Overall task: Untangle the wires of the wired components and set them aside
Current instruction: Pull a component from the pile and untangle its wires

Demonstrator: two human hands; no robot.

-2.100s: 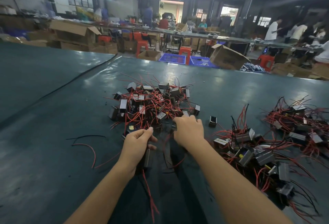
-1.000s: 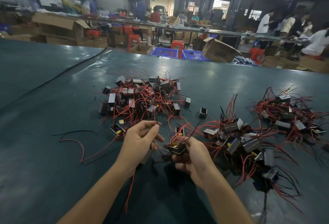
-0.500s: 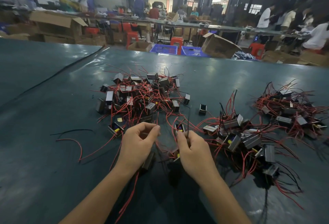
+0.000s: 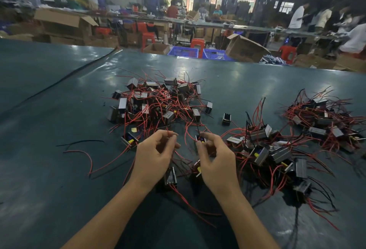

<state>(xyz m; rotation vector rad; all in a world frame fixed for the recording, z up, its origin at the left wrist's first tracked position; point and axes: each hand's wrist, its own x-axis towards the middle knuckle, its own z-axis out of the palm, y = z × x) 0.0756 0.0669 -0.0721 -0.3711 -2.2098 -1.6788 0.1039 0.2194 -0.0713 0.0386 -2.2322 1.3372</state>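
Note:
A tangled pile of small black box components with red and black wires (image 4: 158, 102) lies in the middle of the dark green table (image 4: 59, 110). My left hand (image 4: 154, 157) pinches a red wire between thumb and fingertips just in front of that pile. One component (image 4: 170, 177) hangs below it. My right hand (image 4: 215, 161) pinches a black wire above a small component (image 4: 200, 139), and another component (image 4: 198, 167) sits under its palm. The two hands are a short gap apart.
To the right of my right hand lies a heap of components (image 4: 273, 153); a further heap (image 4: 324, 122) sits at the far right. A single component (image 4: 226, 119) and loose red and black wires (image 4: 83, 149) lie on the table. Boxes, crates and people stand beyond the far edge.
My right hand lifted a component out of the pile toward me, then took a black wire in its fingertips. My left hand stayed in place, pinching a red wire.

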